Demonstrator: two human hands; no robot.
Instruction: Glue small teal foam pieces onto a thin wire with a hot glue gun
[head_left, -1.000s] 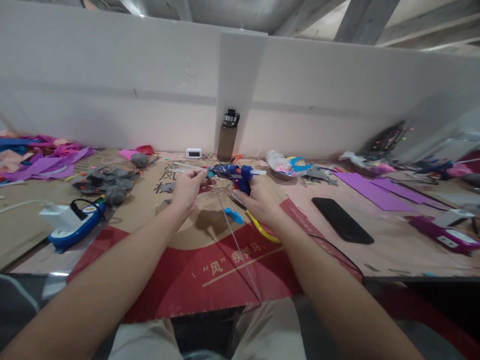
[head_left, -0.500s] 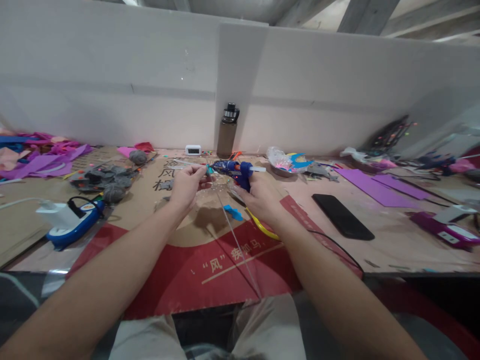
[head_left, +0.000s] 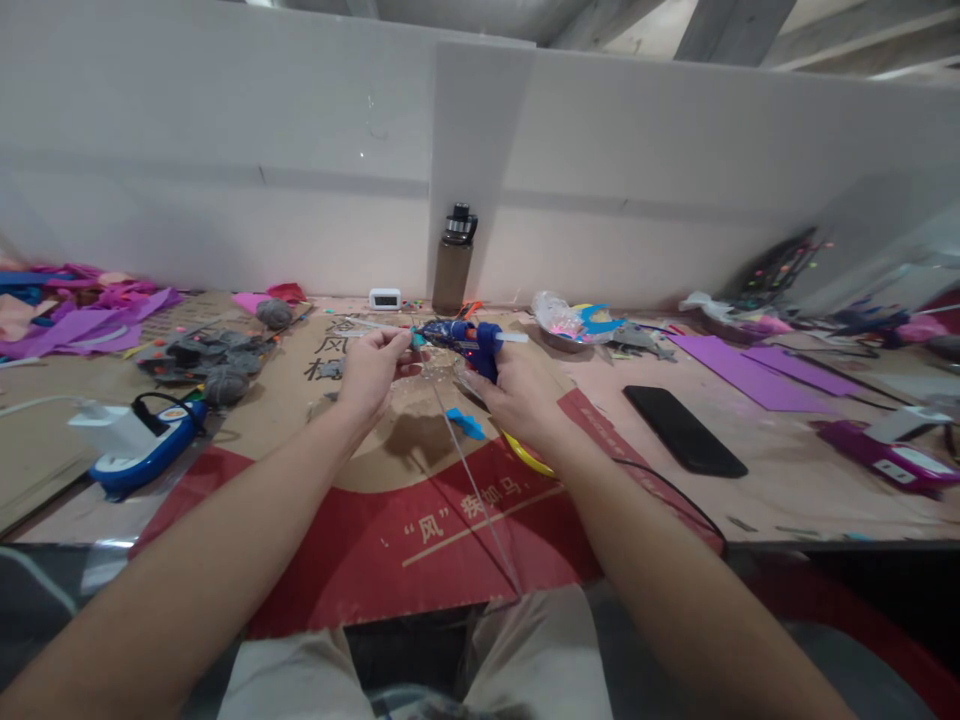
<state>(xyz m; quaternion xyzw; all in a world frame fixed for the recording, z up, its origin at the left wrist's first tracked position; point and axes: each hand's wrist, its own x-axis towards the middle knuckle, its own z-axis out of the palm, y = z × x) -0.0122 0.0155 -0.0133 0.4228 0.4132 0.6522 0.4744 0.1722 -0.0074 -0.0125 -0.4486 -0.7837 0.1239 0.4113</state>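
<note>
My right hand is wrapped round the grip of a blue hot glue gun, a glue stick protruding from its rear. The nozzle points left, toward the fingertips of my left hand. There my left thumb and finger pinch a small teal piece; its kind is too small to make out. Whether the nozzle touches it I cannot tell. A thin pale stick shows just behind the left hand. Below the hands a blue scrap lies on the printed cardboard, beside a yellow curved object partly under my right wrist.
A bottle and small white clock stand at the wall. To the right lie a bowl of bits, a black phone and purple sheets. At left are a blue power strip and grey pieces.
Both hands and the glue gun hold nearly the same pose. The whole view has shifted very slightly; less of the yellow object shows beside my right wrist.
</note>
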